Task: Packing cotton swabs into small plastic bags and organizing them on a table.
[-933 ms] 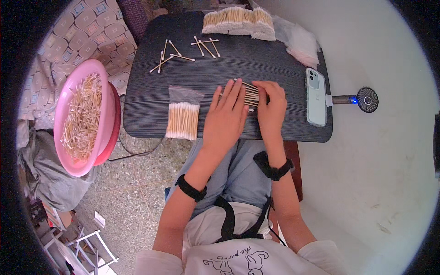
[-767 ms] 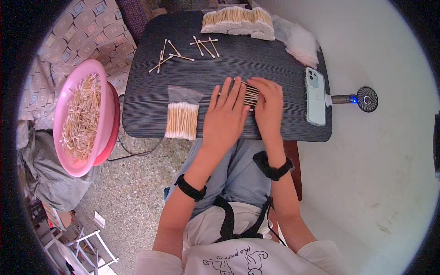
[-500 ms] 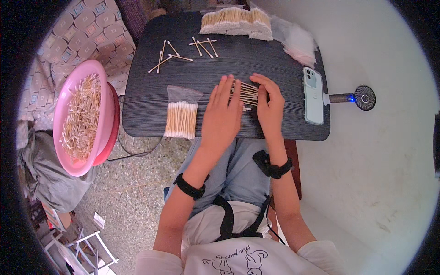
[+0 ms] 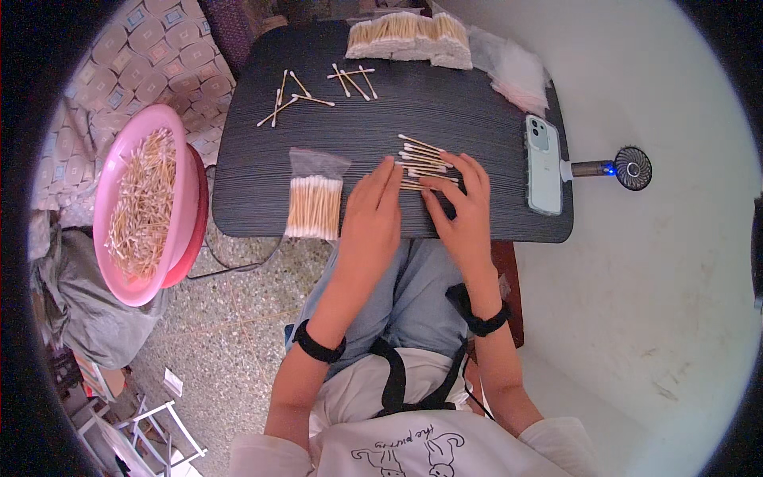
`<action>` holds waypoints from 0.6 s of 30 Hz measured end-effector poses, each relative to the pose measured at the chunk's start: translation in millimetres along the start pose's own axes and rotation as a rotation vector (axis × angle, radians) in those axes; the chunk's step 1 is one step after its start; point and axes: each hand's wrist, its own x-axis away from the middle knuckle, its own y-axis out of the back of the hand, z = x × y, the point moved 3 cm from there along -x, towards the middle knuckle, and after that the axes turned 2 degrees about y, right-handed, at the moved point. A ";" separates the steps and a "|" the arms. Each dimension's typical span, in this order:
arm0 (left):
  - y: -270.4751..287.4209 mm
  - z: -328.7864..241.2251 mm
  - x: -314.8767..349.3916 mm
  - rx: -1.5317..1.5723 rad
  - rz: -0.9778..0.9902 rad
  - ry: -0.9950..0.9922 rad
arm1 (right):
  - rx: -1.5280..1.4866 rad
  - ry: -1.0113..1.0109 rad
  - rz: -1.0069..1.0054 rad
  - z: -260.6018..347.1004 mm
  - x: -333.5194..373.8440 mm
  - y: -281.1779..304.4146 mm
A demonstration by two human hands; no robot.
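Observation:
A loose row of cotton swabs [image 4: 423,164] lies crosswise on the dark table between my two hands. My left hand [image 4: 373,211] rests at their left ends, its fingers straight and close together. At the right side my right hand [image 4: 465,207] bends over the swabs, fingers apart, some tips on the swab ends and the thumb beside the nearest ones. Part of the row is hidden under the fingers. Left of my left hand lies a clear plastic bag [image 4: 316,203] filled with upright, side-by-side cotton swabs.
Loose swabs [image 4: 350,81] lie in small groups farther back. Filled swab bags [image 4: 409,38] are stacked at the far edge, beside clear bags [image 4: 517,75]. A phone [image 4: 544,171] and small fan [image 4: 633,169] are at right. A pink basin [image 4: 189,215] of swabs stands left.
My left hand has drawn back toward me and left, uncovering the swabs. My right hand has come nearer, its fingers reaching left over the row, which now lies more evenly spread.

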 end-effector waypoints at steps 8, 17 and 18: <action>-0.7 -18.5 1.3 0.110 0.032 -0.037 | -0.236 -0.185 -0.153 0.8 3.5 4.5; 1.9 -44.2 13.4 1.591 0.538 0.317 | -1.722 0.153 0.730 89.1 5.7 40.7; -6.7 -53.2 18.5 1.527 0.838 0.319 | -1.963 0.206 0.868 94.7 8.6 41.9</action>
